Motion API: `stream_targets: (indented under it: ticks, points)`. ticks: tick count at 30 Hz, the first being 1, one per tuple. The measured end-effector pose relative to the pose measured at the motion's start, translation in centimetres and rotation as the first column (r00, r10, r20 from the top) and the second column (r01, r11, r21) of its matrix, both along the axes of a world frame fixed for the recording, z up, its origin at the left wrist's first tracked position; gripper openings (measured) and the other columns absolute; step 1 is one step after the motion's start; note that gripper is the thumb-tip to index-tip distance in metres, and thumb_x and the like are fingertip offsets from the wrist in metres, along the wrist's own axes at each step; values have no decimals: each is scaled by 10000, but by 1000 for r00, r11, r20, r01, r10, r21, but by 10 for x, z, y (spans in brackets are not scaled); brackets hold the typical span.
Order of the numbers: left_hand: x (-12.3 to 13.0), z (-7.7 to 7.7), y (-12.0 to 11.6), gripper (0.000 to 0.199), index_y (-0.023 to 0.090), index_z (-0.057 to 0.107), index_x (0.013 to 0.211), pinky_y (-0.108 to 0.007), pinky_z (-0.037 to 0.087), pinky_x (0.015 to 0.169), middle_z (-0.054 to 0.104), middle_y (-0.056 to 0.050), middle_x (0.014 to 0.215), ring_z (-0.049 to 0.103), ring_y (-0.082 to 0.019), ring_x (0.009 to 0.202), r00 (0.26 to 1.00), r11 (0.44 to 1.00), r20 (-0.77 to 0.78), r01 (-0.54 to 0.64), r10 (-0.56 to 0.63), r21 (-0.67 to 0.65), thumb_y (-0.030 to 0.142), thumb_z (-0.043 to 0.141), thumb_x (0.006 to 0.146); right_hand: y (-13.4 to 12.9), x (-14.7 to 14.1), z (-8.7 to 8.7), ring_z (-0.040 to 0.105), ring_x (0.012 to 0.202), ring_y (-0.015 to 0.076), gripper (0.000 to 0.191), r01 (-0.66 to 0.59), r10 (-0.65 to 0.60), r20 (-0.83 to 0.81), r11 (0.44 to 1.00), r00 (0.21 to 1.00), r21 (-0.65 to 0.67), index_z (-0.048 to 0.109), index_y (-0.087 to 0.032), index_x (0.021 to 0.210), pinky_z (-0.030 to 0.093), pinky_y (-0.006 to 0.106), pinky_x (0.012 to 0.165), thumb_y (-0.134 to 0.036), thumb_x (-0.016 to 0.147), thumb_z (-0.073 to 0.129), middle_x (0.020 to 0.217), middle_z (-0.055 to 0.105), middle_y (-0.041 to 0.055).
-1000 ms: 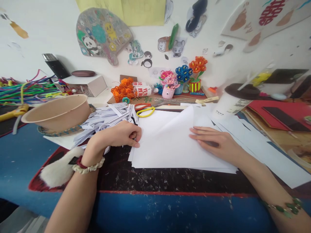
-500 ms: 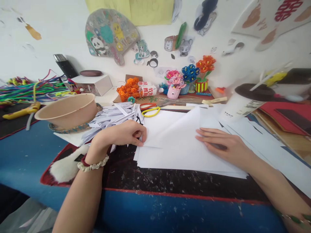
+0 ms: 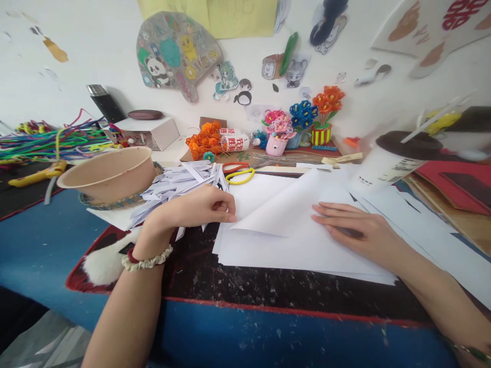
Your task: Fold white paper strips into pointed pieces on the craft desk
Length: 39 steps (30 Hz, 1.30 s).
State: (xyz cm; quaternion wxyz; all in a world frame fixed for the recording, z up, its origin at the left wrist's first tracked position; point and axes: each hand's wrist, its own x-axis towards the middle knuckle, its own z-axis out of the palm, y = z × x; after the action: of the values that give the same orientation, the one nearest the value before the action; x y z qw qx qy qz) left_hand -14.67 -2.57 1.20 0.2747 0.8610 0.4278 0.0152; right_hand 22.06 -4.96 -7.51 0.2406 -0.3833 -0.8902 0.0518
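Observation:
A white sheet of paper (image 3: 280, 209), folded over on a slant, lies atop several more white sheets (image 3: 264, 250) on a dark mat. At the left corner of the fold, my left hand (image 3: 205, 207) is closed, thumb and fingers pinched on the paper. My right hand (image 3: 356, 225) rests with its fingers stretched out, fingertips touching the right part of the folded sheet. Behind my left hand lies a heap of cut paper strips (image 3: 184, 181). Yellow-and-red-handled scissors (image 3: 241, 176) sit beyond the sheets.
A beige basin (image 3: 109, 174) and a yellow glue gun (image 3: 36, 174) stand at left. A white cup with a dark lid and straw (image 3: 387, 163) is at right. Pipe-cleaner flowers (image 3: 278, 130) line the back. A white fluffy thing (image 3: 103, 263) lies near my left wrist.
The folded part of the sheet reaches further: its lower edge is longer and extends more to the right. My left hand has shifted slightly right; my right hand stays nearly in place.

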Motion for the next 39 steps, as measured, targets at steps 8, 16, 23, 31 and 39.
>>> stream_targets:
  ticks: [8,16,23,31,39]
  points:
    - [19,-5,-1,228,179,649,834,-215,270,541,440,63,625,396,-78,560,991,987,129,-62,43,150,407,646,821,0,-2,1,567,1229,218,296,11,-11,-23,1000,1000,8,708,-200,1123,506,435,1034,-229,932,485,1232,665,41]
    - [27,-16,1,237,171,589,715,-225,272,560,463,62,636,406,-84,581,998,990,65,-28,19,140,370,708,764,1,0,-1,580,1214,229,291,-8,9,-41,1000,999,23,713,-204,1109,513,443,1024,-236,923,492,1220,672,47]
    - [26,-23,5,250,172,585,701,-232,279,568,490,58,617,424,-90,562,1000,991,13,1,-2,131,383,701,766,0,-1,0,578,1216,239,300,-1,1,-45,1000,999,1,715,-214,1114,511,455,1024,-233,917,490,1225,669,47]
    - [24,-25,7,280,174,577,682,-237,258,571,473,59,594,405,-91,548,1000,990,-12,14,-12,141,413,691,771,0,-2,3,582,1210,240,319,22,-23,-47,999,999,-32,712,-242,1131,504,460,1026,-211,906,489,1223,670,41]
    - [24,-25,9,279,179,571,708,-244,244,559,478,56,592,403,-100,553,997,984,-64,45,-34,173,425,660,803,1,-3,5,575,1219,224,276,29,-34,-64,996,997,-79,699,-270,1137,480,474,1047,-275,915,535,1235,664,25]
